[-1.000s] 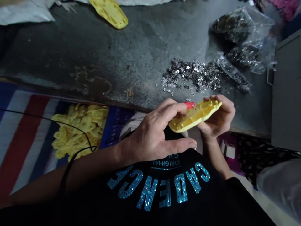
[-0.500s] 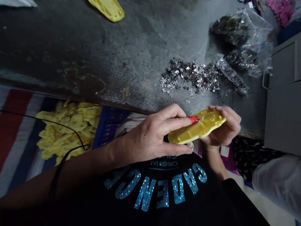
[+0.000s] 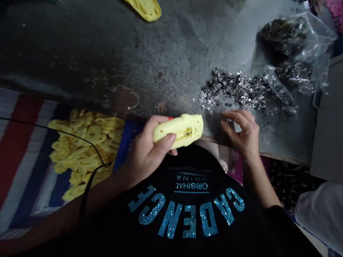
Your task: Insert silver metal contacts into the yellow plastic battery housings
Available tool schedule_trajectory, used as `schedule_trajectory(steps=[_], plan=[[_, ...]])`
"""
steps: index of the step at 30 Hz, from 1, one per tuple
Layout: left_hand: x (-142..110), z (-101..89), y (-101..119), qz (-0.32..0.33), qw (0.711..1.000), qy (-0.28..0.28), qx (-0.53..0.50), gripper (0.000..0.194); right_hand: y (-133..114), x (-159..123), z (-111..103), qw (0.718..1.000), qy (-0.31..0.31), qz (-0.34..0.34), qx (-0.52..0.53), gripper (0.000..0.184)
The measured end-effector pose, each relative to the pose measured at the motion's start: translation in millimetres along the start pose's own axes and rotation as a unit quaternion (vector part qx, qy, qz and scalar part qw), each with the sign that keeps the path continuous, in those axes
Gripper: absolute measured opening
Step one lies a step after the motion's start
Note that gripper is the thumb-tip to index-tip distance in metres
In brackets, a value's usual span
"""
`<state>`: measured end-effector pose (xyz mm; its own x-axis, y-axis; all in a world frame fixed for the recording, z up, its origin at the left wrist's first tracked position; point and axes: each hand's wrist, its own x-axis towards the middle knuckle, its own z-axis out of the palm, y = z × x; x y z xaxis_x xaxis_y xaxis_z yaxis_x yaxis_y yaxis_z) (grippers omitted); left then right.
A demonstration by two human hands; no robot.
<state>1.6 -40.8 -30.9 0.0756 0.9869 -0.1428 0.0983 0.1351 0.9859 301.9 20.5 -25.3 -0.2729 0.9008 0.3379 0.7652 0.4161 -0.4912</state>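
My left hand (image 3: 150, 146) is closed around a pale yellow plastic shell (image 3: 184, 123), thumb on top and fingers underneath. The shell's smooth outer face points up, showing a long slot with something small and dark or shiny at its right end. A bit of red shows at a left fingertip behind the shell. Over the table's near edge, my right hand (image 3: 242, 132) has thumb and forefinger slightly apart. Between those fingertips lies a small metal clip (image 3: 228, 120). Just beyond it spreads a loose pile of similar shiny metal clips (image 3: 241, 89).
Clear plastic bags of metal pieces (image 3: 297, 53) lie right of the pile on the grey table (image 3: 171, 60). Another yellow shell (image 3: 150, 10) rests at the far side. A heap of yellow parts (image 3: 88, 142) sits low at left, by a blue basket (image 3: 128, 134). A black cable (image 3: 92, 175) crosses my left arm.
My right hand has let go of the yellow shell and moved to the metal clip near the pile. My left hand has drawn the shell leftward, and its outer face is now up.
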Motion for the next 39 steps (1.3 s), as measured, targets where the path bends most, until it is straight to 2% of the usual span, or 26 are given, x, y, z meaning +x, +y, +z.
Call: schedule_trajectory(steps=[2, 5, 8, 11, 16, 21, 23, 26, 28, 31, 36, 39], plan=[[0, -5.2, -1, -0.067, 0.990, 0.025, -0.120, 0.038, 6, 13, 8, 0.997, 0.002, -0.013, -0.074, 0.011], [3, -6.9, 1, -0.088, 0.974, 0.049, -0.201, 0.037, 12, 25, 20, 0.990, -0.031, -0.054, -0.125, 0.012], [5, -5.4, 2, -0.083, 0.974, 0.063, -0.202, 0.035, 17, 30, 20, 0.985, -0.029, -0.071, -0.154, 0.010], [7, -2.7, 1, -0.080, 0.974, 0.060, -0.202, 0.033, 18, 33, 16, 0.986, -0.020, -0.052, -0.159, 0.010], [11, 1.7, 3, -0.082, 0.973, 0.046, -0.213, 0.030, 10, 40, 28, 0.985, -0.061, -0.071, -0.146, 0.012], [11, 5.0, 7, -0.095, 0.966, 0.052, -0.233, 0.031, 9, 39, 31, 0.989, -0.040, -0.053, -0.130, 0.015], [12, 7.8, 8, -0.102, 0.966, 0.056, -0.231, 0.032, 8, 35, 22, 0.995, -0.030, -0.031, -0.093, 0.012], [14, 13.9, 11, -0.105, 0.968, 0.052, -0.220, 0.038, 4, 29, 6, 0.999, -0.027, 0.002, 0.032, 0.009], [15, 18.1, 12, -0.103, 0.971, 0.036, -0.212, 0.038, 4, 26, -1, 0.988, -0.037, 0.028, 0.146, 0.012], [15, 23.4, 14, -0.094, 0.974, -0.001, -0.208, 0.035, 7, 22, -4, 0.957, -0.056, 0.066, 0.278, 0.020], [16, 30.3, 18, -0.078, 0.975, -0.029, -0.207, 0.037, 14, 18, -2, 0.932, -0.063, 0.093, 0.345, 0.028], [17, 33.9, 21, -0.074, 0.978, -0.030, -0.193, 0.040, 16, 18, -5, 0.931, -0.059, 0.089, 0.349, 0.026]])
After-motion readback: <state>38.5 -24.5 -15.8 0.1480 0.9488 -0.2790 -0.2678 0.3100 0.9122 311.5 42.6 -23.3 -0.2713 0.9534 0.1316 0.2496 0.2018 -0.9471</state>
